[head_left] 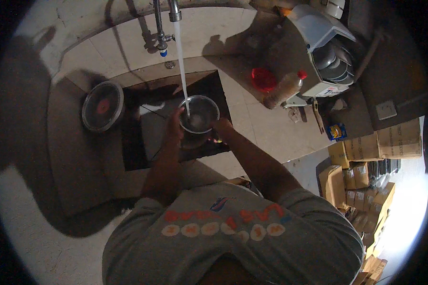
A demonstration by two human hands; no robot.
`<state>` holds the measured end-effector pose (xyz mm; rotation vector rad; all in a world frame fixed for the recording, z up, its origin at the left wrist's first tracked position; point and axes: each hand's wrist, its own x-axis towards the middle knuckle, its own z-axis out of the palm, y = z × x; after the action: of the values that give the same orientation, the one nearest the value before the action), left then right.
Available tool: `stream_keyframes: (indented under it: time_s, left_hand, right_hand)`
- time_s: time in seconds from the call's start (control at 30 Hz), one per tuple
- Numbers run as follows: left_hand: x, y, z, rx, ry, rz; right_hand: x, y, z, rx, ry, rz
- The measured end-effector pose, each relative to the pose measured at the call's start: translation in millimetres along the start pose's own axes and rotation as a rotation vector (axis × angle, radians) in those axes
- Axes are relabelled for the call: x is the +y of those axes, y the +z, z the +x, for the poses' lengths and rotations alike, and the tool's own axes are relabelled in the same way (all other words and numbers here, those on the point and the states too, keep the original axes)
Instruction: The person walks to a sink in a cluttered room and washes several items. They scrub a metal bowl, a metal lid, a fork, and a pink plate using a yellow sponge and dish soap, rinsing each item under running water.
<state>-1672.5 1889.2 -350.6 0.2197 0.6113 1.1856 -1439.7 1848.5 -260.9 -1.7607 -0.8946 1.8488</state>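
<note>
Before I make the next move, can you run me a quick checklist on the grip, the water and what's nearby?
1. Left hand on the metal bowl: ok, at its left rim.
2. Right hand on the bowl: ok, at its right side.
3. Water stream landing inside the bowl: ok, running from the faucet.
4. Bowl over the sink: ok.
5. Red-capped bottle away from both hands: ok, on the counter to the right.
6. Bowl's inside clean: cannot tell, too dim.
</note>
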Motion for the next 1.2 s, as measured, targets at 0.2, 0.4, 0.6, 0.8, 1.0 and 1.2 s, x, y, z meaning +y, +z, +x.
stream_keyframes:
  time_s: [0.2,0.4,0.6,0.8,1.0,1.2]
  left_hand:
    - [12.8,60.6,-53.0,-0.164,-0.040,-0.234]
    - [-11.8,89.1,-54.9,-0.223,0.155,-0.228]
    - [-26.8,75.5,-9.3,-0.198,0.212,-0.058]
    - [-53.6,15.6,34.2,-0.051,0.083,-0.176]
    - [-69.4,28.5,50.2,0.114,-0.003,-0.355]
    - [-63.0,47.6,48.2,0.124,0.051,-0.206]
  right_hand:
    - [-3.6,22.4,-22.3,0.029,-0.163,0.078]
    - [-23.2,13.7,-32.9,0.030,-0.421,-0.093]
    - [-23.9,-11.3,-16.9,0.376,-0.488,-0.385]
    - [-87.3,1.6,-94.9,0.490,-0.683,-0.460]
    - [-96.4,-11.4,-101.8,0.662,-0.757,-0.740]
    - [-98.0,-14.4,-105.3,0.721,-0.822,-0.829]
